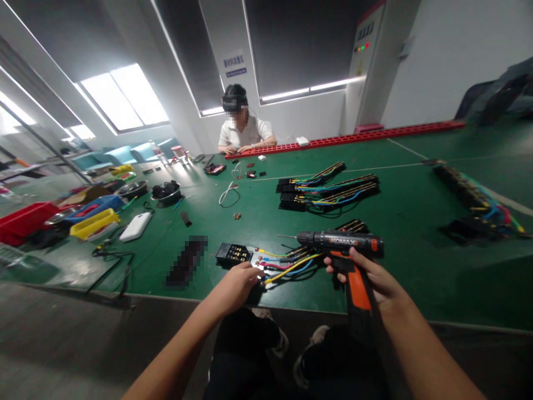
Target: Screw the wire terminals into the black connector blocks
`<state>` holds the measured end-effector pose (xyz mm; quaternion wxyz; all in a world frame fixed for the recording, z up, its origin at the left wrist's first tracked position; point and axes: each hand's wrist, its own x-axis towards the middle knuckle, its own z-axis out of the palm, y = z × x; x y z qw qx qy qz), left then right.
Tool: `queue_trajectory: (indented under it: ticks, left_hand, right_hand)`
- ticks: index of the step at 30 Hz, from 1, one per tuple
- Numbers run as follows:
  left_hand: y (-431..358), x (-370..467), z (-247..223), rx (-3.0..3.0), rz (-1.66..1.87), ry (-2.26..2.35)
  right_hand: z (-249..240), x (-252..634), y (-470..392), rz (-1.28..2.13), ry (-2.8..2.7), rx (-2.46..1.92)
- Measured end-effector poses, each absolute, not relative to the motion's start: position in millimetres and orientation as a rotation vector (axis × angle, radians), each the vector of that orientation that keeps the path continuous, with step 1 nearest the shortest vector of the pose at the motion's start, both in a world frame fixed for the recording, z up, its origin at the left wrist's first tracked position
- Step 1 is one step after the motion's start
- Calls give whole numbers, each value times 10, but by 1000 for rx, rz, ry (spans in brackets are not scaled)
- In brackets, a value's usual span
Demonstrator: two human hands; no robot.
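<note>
working from afar, i have the right hand (377,275) wrapped around the power drill (341,241), its bit (286,236) pointing left, while the left hand (239,286) is at the near wire ends (266,281), though i cannot tell if it pinches anything. the black socket block (233,254) lies on the near side of the green table (400,222), left of the drill; i judge the step to be fastening wires, which calls for lining up the bit and steadying the block

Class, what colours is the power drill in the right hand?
The power drill is black with orange parts, best seen in the head view.
</note>
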<state>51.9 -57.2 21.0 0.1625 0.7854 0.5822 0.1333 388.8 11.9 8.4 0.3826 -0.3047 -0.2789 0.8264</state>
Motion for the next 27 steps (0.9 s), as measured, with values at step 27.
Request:
queue_trajectory:
  ticks: [27]
  left_hand:
    - [-730,451,-170,2223,806,1705]
  right_hand:
    - [52,3931,156,2078,-695,-745]
